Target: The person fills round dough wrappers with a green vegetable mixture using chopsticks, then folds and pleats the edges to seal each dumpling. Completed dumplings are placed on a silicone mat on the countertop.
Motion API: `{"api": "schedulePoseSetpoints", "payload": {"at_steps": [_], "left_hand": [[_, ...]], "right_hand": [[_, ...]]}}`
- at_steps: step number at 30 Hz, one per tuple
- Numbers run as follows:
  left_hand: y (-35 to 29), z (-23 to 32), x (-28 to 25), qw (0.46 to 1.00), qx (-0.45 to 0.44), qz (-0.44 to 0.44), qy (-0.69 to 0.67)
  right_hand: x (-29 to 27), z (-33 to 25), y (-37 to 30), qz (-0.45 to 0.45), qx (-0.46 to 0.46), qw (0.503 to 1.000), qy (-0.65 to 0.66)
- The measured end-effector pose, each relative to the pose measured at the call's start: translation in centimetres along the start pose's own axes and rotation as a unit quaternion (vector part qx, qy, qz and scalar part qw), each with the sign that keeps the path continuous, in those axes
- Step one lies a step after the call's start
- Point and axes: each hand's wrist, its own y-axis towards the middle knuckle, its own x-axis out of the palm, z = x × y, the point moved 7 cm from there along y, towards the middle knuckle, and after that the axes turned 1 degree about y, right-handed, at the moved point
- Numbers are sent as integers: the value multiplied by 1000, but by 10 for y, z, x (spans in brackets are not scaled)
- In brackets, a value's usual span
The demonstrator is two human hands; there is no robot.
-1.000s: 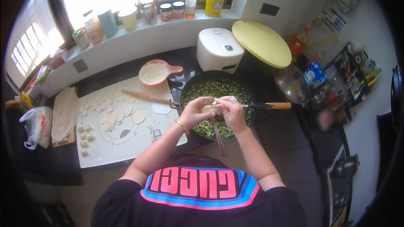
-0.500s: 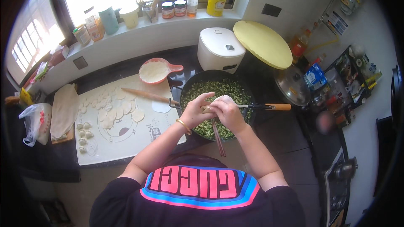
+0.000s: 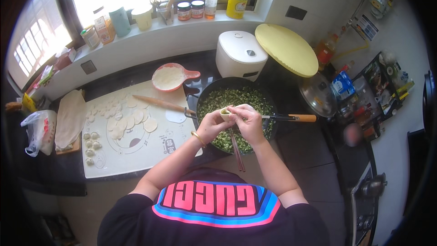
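Over the wide black pan (image 3: 266, 86) of chopped green filling (image 3: 216, 100), both hands are closed on one dumpling (image 3: 225, 113). Its pale wrapper is curved up, with some green showing inside. My left hand (image 3: 213, 126) cups it from the left, a gold bangle at the wrist. At its right edge, the fingertips of my right hand (image 3: 250, 124) pinch the dough. Brown chopsticks (image 3: 237, 152) lean out of the pan beneath my hands. On the white mat (image 3: 182, 148) lie round wrappers (image 3: 150, 125), small dough pieces (image 3: 98, 109) and several folded dumplings (image 3: 89, 152).
A rolling pin (image 3: 157, 102) reaches from mat to pan. Behind stand a red bowl (image 3: 192, 74) of flour and a white rice cooker (image 3: 241, 57). The pan's wooden handle (image 3: 304, 118) points right. A dough sheet (image 3: 70, 118) and plastic bag (image 3: 43, 132) lie left.
My left fingers have come down from a raised, spread pose and curled round the dumpling. My right hand has turned slightly, leaving the wrapper's opening and filling more visible.
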Motion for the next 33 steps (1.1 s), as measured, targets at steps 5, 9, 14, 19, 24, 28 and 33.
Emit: {"api": "schedulePoseSetpoints", "payload": {"at_steps": [5,9,14,19,24,28,33], "left_hand": [[-1,-1,-1,1000,-3,-7,25],[-3,4,1,1000,0,-4,14],[-5,3,-2,999,-8,-6,35],[-4,3,-3,1000,23,-7,19],[-5,1,1,1000,-8,-25,3],[-6,5,2,1000,19,3,2],[-6,4,-2,1000,4,-11,17]], "right_hand": [[0,0,3,-27,36,998,-49],[-1,3,0,-6,38,997,-64],[-2,-2,1,21,13,999,-22],[1,-8,3,-2,-83,989,-119],[6,-13,0,-5,-144,968,-208],[4,-15,-2,-1,-167,962,-217],[0,-23,4,1,-153,973,-175]]}}
